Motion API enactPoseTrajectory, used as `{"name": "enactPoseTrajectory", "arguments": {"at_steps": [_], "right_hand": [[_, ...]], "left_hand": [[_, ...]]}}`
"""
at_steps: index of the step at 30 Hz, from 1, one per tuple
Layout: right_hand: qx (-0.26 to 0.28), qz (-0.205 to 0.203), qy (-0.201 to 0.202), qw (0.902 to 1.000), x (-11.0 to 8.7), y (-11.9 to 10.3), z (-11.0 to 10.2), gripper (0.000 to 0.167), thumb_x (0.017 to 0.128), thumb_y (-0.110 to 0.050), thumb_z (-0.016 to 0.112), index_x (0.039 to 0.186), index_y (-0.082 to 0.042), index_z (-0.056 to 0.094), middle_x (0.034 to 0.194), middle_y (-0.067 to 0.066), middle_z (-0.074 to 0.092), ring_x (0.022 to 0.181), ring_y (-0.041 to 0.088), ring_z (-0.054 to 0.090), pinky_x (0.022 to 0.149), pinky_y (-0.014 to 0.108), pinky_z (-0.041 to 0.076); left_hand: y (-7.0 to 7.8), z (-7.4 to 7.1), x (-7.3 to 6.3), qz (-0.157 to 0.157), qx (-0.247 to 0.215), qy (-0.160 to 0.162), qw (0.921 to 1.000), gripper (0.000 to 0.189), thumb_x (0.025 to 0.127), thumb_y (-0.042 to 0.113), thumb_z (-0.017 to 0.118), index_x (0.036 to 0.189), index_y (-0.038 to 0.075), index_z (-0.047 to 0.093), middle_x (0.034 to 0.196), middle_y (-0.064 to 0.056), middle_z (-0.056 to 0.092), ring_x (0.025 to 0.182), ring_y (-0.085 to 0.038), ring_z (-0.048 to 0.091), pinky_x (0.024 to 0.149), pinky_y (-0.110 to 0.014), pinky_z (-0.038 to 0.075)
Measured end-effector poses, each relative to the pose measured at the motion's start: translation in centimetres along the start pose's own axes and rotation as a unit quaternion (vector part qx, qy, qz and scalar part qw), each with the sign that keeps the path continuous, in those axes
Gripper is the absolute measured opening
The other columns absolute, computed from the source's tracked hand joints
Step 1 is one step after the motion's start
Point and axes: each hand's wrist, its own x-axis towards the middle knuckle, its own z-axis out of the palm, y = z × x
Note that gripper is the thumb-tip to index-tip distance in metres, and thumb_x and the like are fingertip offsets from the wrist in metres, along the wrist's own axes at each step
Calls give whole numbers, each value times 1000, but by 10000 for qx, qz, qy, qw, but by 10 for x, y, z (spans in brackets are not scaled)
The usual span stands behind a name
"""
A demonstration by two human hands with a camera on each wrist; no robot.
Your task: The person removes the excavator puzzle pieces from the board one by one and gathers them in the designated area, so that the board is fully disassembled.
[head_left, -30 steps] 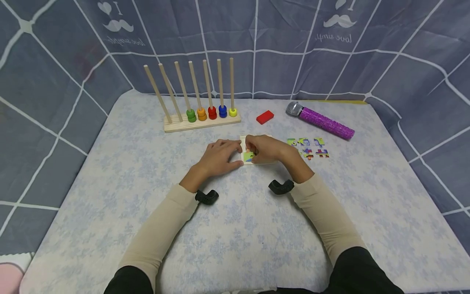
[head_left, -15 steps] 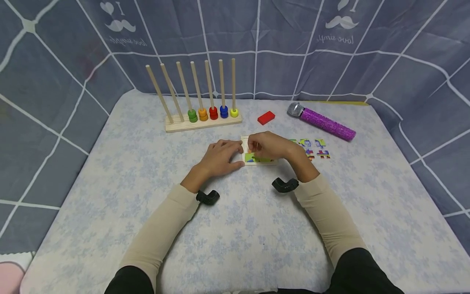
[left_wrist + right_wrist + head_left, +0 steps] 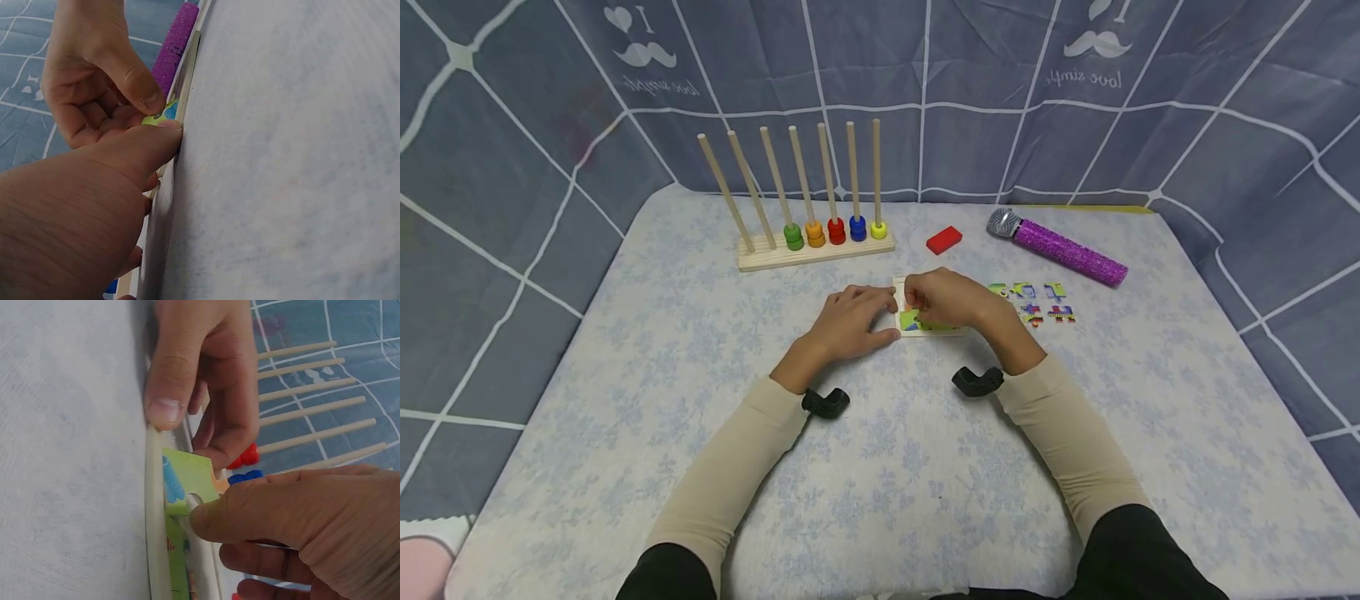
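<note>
A small wooden puzzle tray (image 3: 932, 336) lies on the table at the centre of the head view, its inside partly covered by my right hand (image 3: 951, 298). Between thumb and fingers that hand pinches a green puzzle piece (image 3: 187, 472) with a blue figure. The piece sits tilted at the tray's left end in the right wrist view. Further green picture pieces (image 3: 177, 550) lie flat along the near rim. My left hand (image 3: 848, 321) rests at the tray's left side, fingers spread and relaxed, with the thumb (image 3: 167, 394) against the near corner.
Several loose puzzle pieces (image 3: 1061, 314) lie right of the tray. Behind stand a wooden peg rack (image 3: 816, 254) with coloured rings, a red block (image 3: 943, 240) and a glittery purple microphone (image 3: 1067, 254). A grey checked cloth (image 3: 970, 75) hangs at the back.
My right hand has lifted slightly off the tray's left part and shifted a little right, then slightly back left, baring more green picture along the near rim. My left hand stays in place.
</note>
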Motion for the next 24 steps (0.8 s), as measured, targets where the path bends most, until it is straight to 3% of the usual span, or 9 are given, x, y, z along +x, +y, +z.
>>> {"name": "enactPoseTrajectory", "arguments": {"at_steps": [12, 17, 21, 24], "right_hand": [[-604, 109, 211, 9979, 2, 4, 8, 13, 86, -1, 73, 96, -9, 67, 85, 2, 65, 76, 19, 58, 70, 36, 49], [-628, 129, 496, 9967, -2, 8, 2, 15, 87, -1, 71, 99, -9, 69, 93, 1, 67, 78, 18, 58, 70, 36, 49], [-878, 347, 773, 9925, -10, 12, -6, 12, 86, -2, 73, 94, -10, 67, 84, 1, 63, 75, 19, 55, 65, 36, 45], [-633, 278, 976, 9928, -17, 18, -13, 11, 86, 0, 71, 89, -9, 66, 80, 2, 60, 75, 21, 54, 65, 36, 43]], "left_hand": [[1, 2, 1, -24, -35, -55, 10000, 38, 99, 49, 61, 127, 23, 55, 160, 5, 38, 140, -28, 35, 108, -58, 27], [1, 2, 2, -15, -4, -41, 10000, 37, 99, 49, 61, 126, 24, 55, 160, 5, 37, 140, -28, 35, 107, -58, 27], [1, 1, 2, -8, 30, -83, 10000, 38, 99, 49, 61, 127, 23, 55, 160, 5, 37, 141, -29, 34, 108, -58, 27], [1, 0, 2, -84, 84, -84, 9999, 38, 99, 49, 61, 127, 23, 55, 160, 4, 37, 141, -29, 34, 108, -58, 27]]}}
